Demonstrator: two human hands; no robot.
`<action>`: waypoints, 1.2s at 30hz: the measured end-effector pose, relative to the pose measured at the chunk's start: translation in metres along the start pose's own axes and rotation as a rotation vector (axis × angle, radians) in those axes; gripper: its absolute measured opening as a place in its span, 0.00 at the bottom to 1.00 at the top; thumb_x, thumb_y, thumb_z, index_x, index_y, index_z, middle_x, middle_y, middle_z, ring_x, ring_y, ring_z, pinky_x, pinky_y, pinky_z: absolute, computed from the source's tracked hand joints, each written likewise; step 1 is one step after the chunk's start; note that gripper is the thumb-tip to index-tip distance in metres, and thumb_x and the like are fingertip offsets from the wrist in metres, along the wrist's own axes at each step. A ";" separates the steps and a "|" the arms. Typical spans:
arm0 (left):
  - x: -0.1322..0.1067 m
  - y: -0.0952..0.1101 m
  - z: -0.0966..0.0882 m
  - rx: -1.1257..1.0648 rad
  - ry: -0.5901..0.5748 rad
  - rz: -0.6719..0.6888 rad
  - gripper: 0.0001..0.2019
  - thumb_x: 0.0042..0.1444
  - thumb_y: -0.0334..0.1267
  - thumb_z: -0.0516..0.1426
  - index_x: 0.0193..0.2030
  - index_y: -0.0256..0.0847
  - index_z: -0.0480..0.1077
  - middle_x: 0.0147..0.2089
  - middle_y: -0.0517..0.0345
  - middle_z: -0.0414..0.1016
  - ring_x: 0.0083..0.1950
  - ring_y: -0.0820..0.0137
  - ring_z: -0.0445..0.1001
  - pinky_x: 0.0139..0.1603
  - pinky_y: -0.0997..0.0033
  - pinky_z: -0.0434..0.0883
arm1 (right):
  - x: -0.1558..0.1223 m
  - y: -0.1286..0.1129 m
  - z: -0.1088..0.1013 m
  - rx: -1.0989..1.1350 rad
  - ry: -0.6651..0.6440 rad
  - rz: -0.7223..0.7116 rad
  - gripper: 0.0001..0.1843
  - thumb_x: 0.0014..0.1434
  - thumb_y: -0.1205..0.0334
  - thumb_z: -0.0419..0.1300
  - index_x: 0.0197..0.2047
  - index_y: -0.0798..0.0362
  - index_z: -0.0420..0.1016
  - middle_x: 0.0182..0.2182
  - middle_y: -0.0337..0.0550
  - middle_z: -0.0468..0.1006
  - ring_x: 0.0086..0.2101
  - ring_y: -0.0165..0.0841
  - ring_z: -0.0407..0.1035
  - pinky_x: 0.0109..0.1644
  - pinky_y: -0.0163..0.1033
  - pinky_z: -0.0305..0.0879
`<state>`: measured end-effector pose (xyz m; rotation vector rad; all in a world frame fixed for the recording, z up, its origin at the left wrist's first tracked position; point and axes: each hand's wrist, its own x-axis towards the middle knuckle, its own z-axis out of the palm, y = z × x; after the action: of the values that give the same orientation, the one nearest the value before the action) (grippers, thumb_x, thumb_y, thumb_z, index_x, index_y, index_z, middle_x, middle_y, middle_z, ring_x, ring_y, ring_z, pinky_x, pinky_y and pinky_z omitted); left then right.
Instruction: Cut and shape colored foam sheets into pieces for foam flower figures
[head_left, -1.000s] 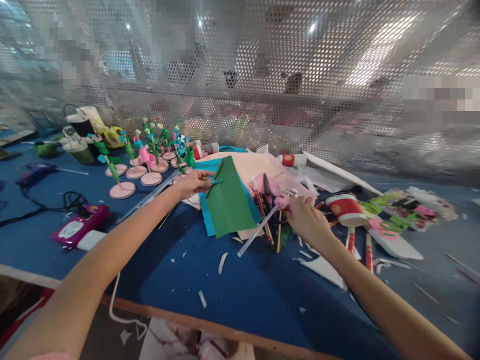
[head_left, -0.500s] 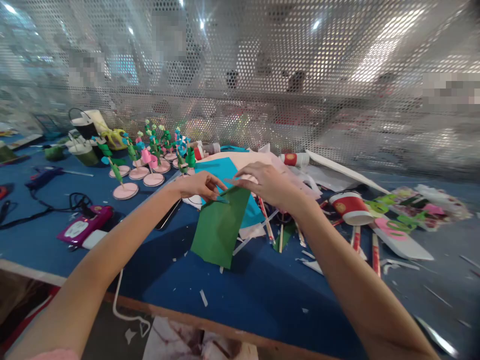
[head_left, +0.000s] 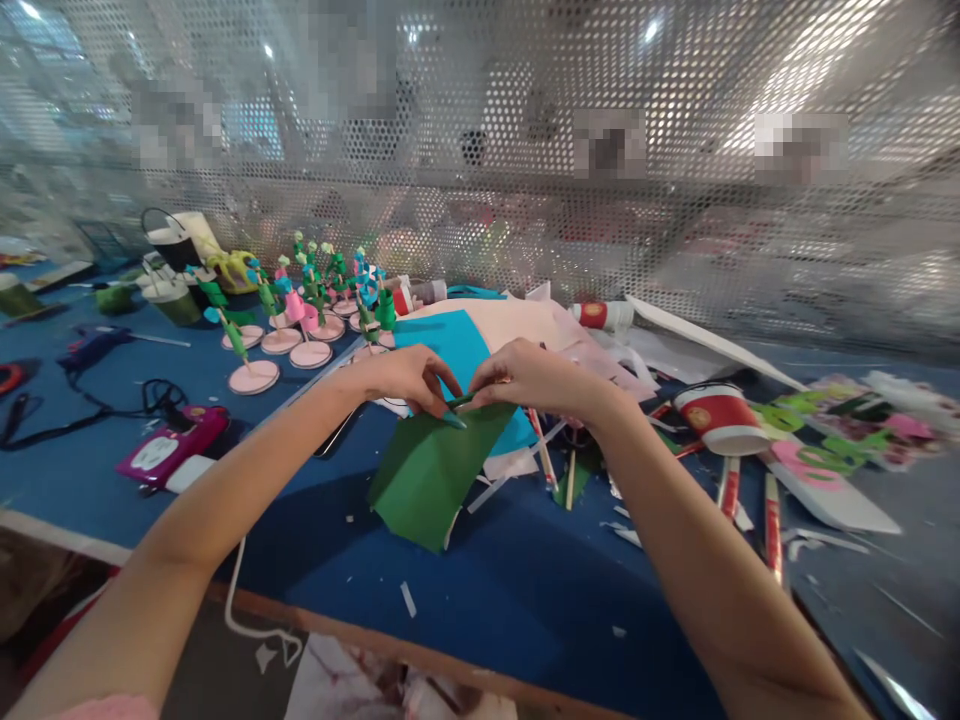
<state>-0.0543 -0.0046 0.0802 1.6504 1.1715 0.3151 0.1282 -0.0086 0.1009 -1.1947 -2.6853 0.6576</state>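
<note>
A sheet of green paper [head_left: 442,475] hangs tilted from my hands above the blue table, its lower edge toward me. My left hand [head_left: 412,380] pinches its top edge, thumb and fingers closed. My right hand [head_left: 517,380] is closed on the same edge a little to the right, where the paper looks folded or rolled over. The fingertips of both hands nearly meet. Behind the green paper lie a blue sheet [head_left: 439,340] and a pale pink sheet [head_left: 517,325], partly hidden by my hands.
Several paper flowers on round pink bases [head_left: 253,377] stand at the left, near a purple device [head_left: 174,448] and a glue gun [head_left: 97,350]. Red and white paper cups [head_left: 720,418], sticks and scraps lie at the right. A perforated metal screen [head_left: 480,200] rises behind the table.
My fingers have come together on the green paper's top edge, the right ones closing down onto it. The sheet has shifted slightly down and its lower corner curls.
</note>
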 end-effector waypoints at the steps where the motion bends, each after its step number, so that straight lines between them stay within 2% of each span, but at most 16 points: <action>1: -0.001 0.002 0.001 0.018 0.019 -0.001 0.18 0.30 0.26 0.66 0.34 0.37 0.76 0.21 0.60 0.75 0.24 0.73 0.72 0.24 0.78 0.69 | 0.000 0.000 0.000 -0.003 0.003 0.007 0.08 0.48 0.61 0.61 0.27 0.55 0.80 0.19 0.37 0.73 0.23 0.26 0.61 0.28 0.32 0.54; 5: -0.003 0.003 0.003 0.082 0.050 0.035 0.16 0.32 0.25 0.65 0.33 0.37 0.76 0.21 0.60 0.75 0.23 0.73 0.72 0.23 0.79 0.68 | -0.002 0.001 0.000 -0.027 0.003 0.004 0.06 0.45 0.62 0.64 0.27 0.54 0.80 0.21 0.37 0.76 0.24 0.27 0.63 0.28 0.32 0.55; 10: -0.003 -0.001 0.003 0.191 0.061 0.160 0.17 0.33 0.28 0.65 0.35 0.37 0.76 0.23 0.58 0.76 0.22 0.74 0.71 0.21 0.80 0.64 | -0.004 -0.003 0.000 -0.049 -0.019 -0.035 0.08 0.50 0.60 0.61 0.27 0.54 0.80 0.22 0.40 0.77 0.23 0.28 0.64 0.28 0.33 0.56; 15: -0.005 -0.001 0.005 0.385 0.154 0.246 0.14 0.36 0.32 0.64 0.35 0.39 0.77 0.25 0.58 0.77 0.26 0.72 0.72 0.24 0.79 0.62 | -0.002 -0.001 0.001 -0.023 0.040 0.014 0.06 0.47 0.62 0.62 0.24 0.54 0.79 0.18 0.37 0.74 0.22 0.27 0.63 0.28 0.33 0.55; 18: -0.007 0.002 0.009 0.529 0.195 0.208 0.09 0.40 0.33 0.63 0.32 0.40 0.78 0.26 0.58 0.77 0.29 0.70 0.73 0.27 0.77 0.62 | 0.001 0.005 0.001 0.053 0.045 0.063 0.05 0.44 0.62 0.64 0.23 0.55 0.78 0.16 0.35 0.72 0.21 0.26 0.61 0.27 0.32 0.54; 21: -0.008 0.004 0.014 0.648 0.290 0.186 0.05 0.41 0.32 0.62 0.29 0.41 0.78 0.25 0.56 0.76 0.32 0.67 0.73 0.30 0.75 0.62 | 0.004 0.011 0.003 0.109 0.057 0.091 0.04 0.43 0.64 0.64 0.22 0.56 0.77 0.15 0.34 0.71 0.21 0.25 0.60 0.26 0.32 0.53; 24: -0.007 0.003 0.016 0.682 0.376 0.223 0.07 0.41 0.29 0.62 0.29 0.43 0.78 0.24 0.57 0.75 0.33 0.66 0.72 0.32 0.73 0.62 | 0.005 0.014 0.004 0.159 0.075 0.138 0.04 0.44 0.67 0.62 0.27 0.56 0.76 0.18 0.35 0.73 0.20 0.25 0.61 0.25 0.31 0.54; 28: -0.003 -0.001 0.014 0.642 0.393 0.305 0.07 0.40 0.30 0.62 0.29 0.43 0.78 0.24 0.58 0.75 0.32 0.67 0.72 0.31 0.74 0.62 | 0.003 0.012 0.003 0.148 0.083 0.180 0.11 0.44 0.68 0.61 0.35 0.55 0.75 0.20 0.35 0.74 0.21 0.26 0.62 0.24 0.31 0.55; 30: -0.003 -0.002 0.013 0.615 0.360 0.306 0.07 0.41 0.30 0.62 0.29 0.42 0.78 0.24 0.58 0.75 0.31 0.69 0.72 0.30 0.75 0.62 | 0.001 0.008 0.002 0.097 0.059 0.132 0.09 0.43 0.64 0.63 0.32 0.55 0.75 0.18 0.33 0.70 0.21 0.26 0.60 0.25 0.32 0.53; 32: -0.004 0.000 0.014 0.586 0.305 0.287 0.07 0.41 0.30 0.62 0.30 0.42 0.78 0.25 0.59 0.76 0.30 0.69 0.72 0.30 0.75 0.62 | 0.001 0.005 0.002 0.049 0.005 0.060 0.08 0.45 0.59 0.63 0.25 0.55 0.74 0.15 0.31 0.62 0.20 0.24 0.54 0.25 0.32 0.49; 34: -0.005 0.002 0.016 0.571 0.264 0.281 0.07 0.42 0.30 0.62 0.31 0.41 0.78 0.26 0.58 0.77 0.29 0.70 0.72 0.30 0.76 0.63 | 0.002 0.004 0.004 0.030 -0.043 0.016 0.13 0.48 0.58 0.61 0.17 0.55 0.70 0.13 0.31 0.54 0.20 0.23 0.48 0.25 0.34 0.45; 36: -0.007 0.004 0.017 0.577 0.250 0.275 0.07 0.43 0.30 0.62 0.32 0.41 0.78 0.26 0.57 0.77 0.30 0.69 0.73 0.30 0.75 0.63 | 0.003 0.006 0.005 0.039 -0.060 0.016 0.16 0.49 0.59 0.59 0.14 0.55 0.67 0.13 0.30 0.49 0.20 0.23 0.44 0.25 0.34 0.42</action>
<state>-0.0440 -0.0199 0.0787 2.3401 1.2965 0.3875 0.1283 -0.0046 0.0936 -1.2063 -2.7014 0.7564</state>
